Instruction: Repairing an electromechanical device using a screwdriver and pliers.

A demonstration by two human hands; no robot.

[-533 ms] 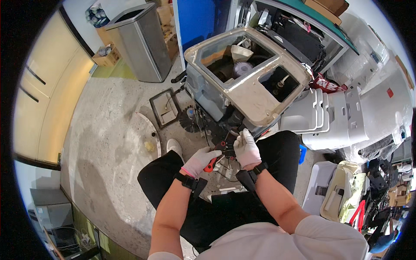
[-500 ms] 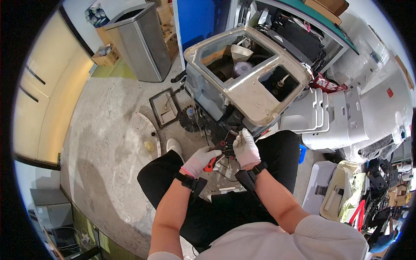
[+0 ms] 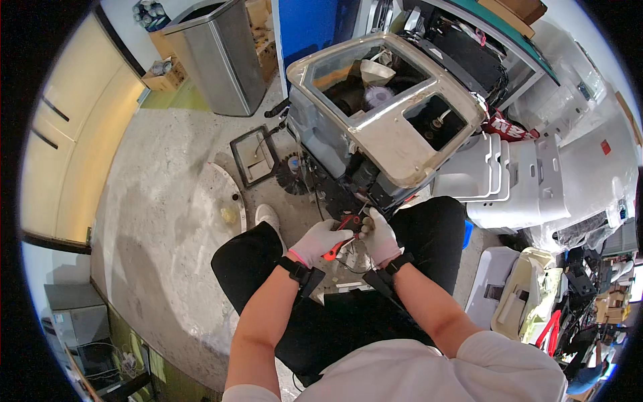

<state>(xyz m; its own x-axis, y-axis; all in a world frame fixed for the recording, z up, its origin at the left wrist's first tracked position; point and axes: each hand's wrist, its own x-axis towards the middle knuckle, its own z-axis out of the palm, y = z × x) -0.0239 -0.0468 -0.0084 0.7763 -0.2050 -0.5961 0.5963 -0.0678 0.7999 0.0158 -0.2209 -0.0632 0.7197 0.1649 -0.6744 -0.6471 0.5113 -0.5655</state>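
Head view: I see my gloved left hand (image 3: 319, 241) with its fingers closed round a red-handled tool (image 3: 340, 240), held above my lap. My gloved right hand (image 3: 379, 236) pinches a small part at the tool's tip; I cannot tell what. Both sit just below the dismantled grey machine (image 3: 375, 127) on the floor (image 3: 161, 221).

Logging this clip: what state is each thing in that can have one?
Left hand: gloved, gripping red-handled tool.
Right hand: gloved, fingers pinched beside the tool's tip.
Stripped machine: panels off, insides exposed.
Steel bin: upright, top open.
White panels: removed, stacked.
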